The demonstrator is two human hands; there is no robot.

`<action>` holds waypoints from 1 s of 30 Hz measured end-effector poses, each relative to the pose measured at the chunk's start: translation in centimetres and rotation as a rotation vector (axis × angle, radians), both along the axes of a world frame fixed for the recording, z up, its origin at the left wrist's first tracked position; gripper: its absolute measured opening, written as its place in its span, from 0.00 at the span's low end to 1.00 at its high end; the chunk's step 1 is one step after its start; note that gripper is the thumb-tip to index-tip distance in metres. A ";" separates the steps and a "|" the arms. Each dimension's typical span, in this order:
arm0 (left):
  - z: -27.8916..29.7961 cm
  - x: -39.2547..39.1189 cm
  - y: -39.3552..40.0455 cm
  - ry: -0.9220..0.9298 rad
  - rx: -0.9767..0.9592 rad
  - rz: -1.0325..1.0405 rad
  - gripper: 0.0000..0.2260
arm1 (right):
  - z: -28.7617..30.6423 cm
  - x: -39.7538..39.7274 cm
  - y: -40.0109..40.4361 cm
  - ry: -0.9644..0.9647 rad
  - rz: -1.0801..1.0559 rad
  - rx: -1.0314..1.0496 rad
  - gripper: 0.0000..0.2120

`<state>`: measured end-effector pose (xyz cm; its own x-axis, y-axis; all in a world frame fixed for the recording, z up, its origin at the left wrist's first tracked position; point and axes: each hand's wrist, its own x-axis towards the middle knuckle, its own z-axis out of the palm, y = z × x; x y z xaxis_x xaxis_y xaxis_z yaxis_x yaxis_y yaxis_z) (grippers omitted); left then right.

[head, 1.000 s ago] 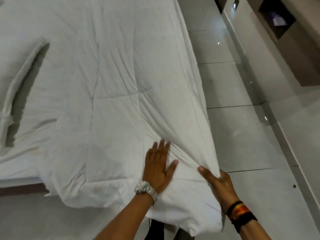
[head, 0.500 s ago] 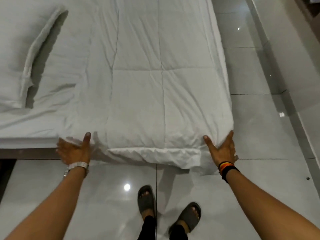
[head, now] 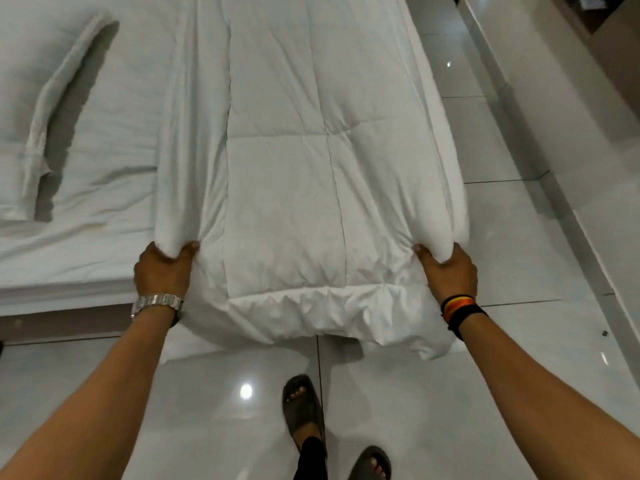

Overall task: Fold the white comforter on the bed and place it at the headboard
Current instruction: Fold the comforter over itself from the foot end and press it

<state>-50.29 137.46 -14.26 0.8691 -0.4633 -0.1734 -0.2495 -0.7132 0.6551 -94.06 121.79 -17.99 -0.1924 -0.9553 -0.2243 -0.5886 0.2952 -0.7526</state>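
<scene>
The white quilted comforter [head: 304, 174] lies folded into a long strip down the right side of the bed [head: 69, 271], its near end hanging over the bed's foot edge toward the floor. My left hand [head: 162, 271], with a silver watch on the wrist, grips the comforter's near left corner, fabric bunched between thumb and fingers. On the other side my right hand [head: 448, 271], wearing coloured wristbands, grips the near right corner the same way. The headboard is out of view.
A loose fold of white sheet [head: 48, 126] lies on the bed's left part. Glossy grey floor tiles [head: 519, 237] run along the bed's right side, bounded by a wall base [head: 561, 161]. My feet in dark sandals [head: 304, 410] stand just before the bed's foot.
Both hands went from lying flat and open beside the comforter's end to closing on its two near corners. The view has moved closer to the bed.
</scene>
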 end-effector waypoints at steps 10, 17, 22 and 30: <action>-4.3 -0.4 15.1 0.325 0.101 0.202 0.54 | -3.5 -7.6 8.4 0.011 -0.106 0.286 0.64; -14.4 -6.5 15.2 0.680 -0.038 0.466 0.58 | -14.5 -4.8 15.2 -0.520 -0.610 0.654 0.72; -23.5 -9.7 10.5 1.046 -0.382 0.675 0.49 | -21.2 2.2 12.4 -0.944 -0.647 0.608 0.64; -26.3 -8.6 3.8 1.059 -0.983 0.586 0.32 | -24.1 5.4 5.6 -1.365 -0.704 0.349 0.51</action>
<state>-58.84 141.30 -40.56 0.6445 -0.4107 -0.6449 0.7604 0.2567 0.5965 -88.68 127.44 -42.07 -0.0350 -0.6309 -0.7751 0.7756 0.4720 -0.4192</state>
